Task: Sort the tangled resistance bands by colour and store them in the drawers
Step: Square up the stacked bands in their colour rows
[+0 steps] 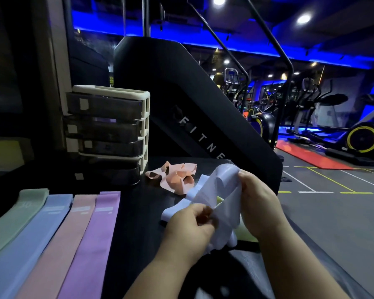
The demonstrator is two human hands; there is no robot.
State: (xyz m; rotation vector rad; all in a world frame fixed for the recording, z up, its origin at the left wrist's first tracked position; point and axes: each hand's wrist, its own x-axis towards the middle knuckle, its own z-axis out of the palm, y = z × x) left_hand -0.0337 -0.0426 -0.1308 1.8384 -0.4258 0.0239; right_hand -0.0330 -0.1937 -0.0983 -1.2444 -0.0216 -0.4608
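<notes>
Above the desk (pixel 138 216), beside the pink tangle (pixel 175 175), the left grip (pixel 190 221) and right grip (pixel 257 201) both pinch the pale blue band (pixel 224 180); better to loosen its loops slowly, freeing the green band (pixel 247 235) seemingly caught inside.

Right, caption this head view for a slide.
Left hand and right hand grip tangled pale blue bands; peach tangle and drawers lie beyond.

Drawer unit (pixel 108 130) behind flat bands (pixel 39 234), tangle (pixel 173 176) right
</notes>
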